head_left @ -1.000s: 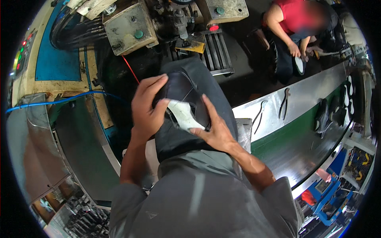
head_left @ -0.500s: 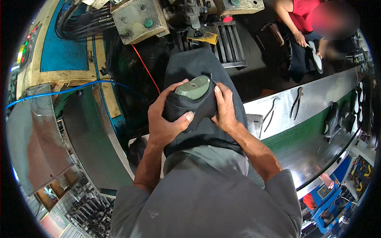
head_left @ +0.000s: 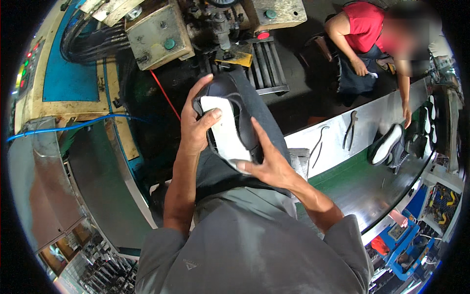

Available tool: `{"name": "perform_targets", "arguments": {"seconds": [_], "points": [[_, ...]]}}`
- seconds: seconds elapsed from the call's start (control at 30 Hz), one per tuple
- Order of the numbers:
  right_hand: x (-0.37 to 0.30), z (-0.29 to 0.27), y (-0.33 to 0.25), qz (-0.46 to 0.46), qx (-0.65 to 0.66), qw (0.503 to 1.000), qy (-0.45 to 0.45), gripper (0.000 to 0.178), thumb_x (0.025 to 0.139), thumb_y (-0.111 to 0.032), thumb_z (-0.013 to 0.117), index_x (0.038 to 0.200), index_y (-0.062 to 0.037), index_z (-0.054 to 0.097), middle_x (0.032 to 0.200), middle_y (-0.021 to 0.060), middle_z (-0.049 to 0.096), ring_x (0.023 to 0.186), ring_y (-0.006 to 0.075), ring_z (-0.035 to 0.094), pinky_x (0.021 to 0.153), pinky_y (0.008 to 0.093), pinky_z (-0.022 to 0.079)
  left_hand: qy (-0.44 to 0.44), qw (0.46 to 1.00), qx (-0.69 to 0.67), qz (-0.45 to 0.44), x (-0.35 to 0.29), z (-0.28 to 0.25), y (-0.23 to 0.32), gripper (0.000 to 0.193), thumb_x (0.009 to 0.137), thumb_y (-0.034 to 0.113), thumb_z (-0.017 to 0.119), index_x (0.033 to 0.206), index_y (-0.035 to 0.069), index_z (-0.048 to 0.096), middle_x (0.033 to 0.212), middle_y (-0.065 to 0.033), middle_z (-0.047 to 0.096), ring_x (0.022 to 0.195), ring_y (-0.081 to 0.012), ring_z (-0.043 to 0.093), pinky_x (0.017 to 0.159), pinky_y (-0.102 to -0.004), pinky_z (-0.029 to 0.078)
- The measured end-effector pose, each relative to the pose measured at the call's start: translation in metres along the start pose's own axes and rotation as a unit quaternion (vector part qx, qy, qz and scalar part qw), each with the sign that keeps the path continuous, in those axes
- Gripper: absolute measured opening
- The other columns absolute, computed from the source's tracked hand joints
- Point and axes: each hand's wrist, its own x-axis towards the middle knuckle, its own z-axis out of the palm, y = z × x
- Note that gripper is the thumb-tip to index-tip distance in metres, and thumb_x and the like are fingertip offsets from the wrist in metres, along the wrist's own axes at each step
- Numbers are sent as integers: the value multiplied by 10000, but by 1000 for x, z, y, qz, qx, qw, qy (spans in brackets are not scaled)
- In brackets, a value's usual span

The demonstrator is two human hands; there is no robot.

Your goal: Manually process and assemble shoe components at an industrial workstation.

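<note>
Over my lap, a black shoe upper (head_left: 224,87) is held bottom up between my hands. Its white insole board (head_left: 223,130) faces me, with the dark upper's edge standing around it. My left hand (head_left: 197,120) grips the left side, thumb pressed on the white board and fingers wrapped round the far side. With its thumb at the near end of the board, my right hand (head_left: 269,166) clasps the right side. The green last seen inside the upper earlier is hidden now.
Two pliers (head_left: 350,130) lie on the metal ledge (head_left: 377,110) at right, beside a green conveyor belt (head_left: 338,183) carrying shoes (head_left: 387,144). A co-worker in red (head_left: 360,27) reaches toward them. A machine with metal control boxes (head_left: 159,36) stands ahead; a blue hose (head_left: 73,125) crosses at left.
My hands have turned the shoe over, so its white bottom shows instead of the green last. The co-worker's arm has stretched to the belt, where a white-bottomed shoe now lies.
</note>
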Motion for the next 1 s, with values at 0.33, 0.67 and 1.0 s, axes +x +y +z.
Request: {"name": "perform_targets", "arguments": {"seconds": [0.33, 0.67, 1.0], "points": [[73, -62, 20, -40, 281, 957, -65, 1025, 986, -422, 847, 1768, -117, 259, 1768, 204, 347, 1621, 323, 365, 1329, 488, 293, -133, 987, -62, -72, 4, 4, -32, 917, 873, 121, 810, 1694, 40, 410, 1536, -126, 608, 1375, -219, 602, 1190, -355, 445], [98, -59, 17, -46, 231, 969, -77, 918, 926, -240, 911, 1704, -110, 440, 1599, 111, 548, 1445, 242, 534, 1250, 404, 411, -141, 983, 81, -84, 4, 8, -30, 947, 945, 170, 739, 1754, 54, 259, 1666, -151, 458, 1516, -265, 475, 1277, -403, 339], [99, -59, 55, 28, 365, 929, -60, 906, 959, -204, 882, 1723, -122, 403, 1503, 85, 610, 1335, 186, 588, 1171, 351, 486, -115, 985, -15, -129, 11, 9, -70, 622, 1156, 296, 596, 1710, 86, 407, 1649, -109, 504, 1508, -221, 470, 1273, -370, 349]]}}
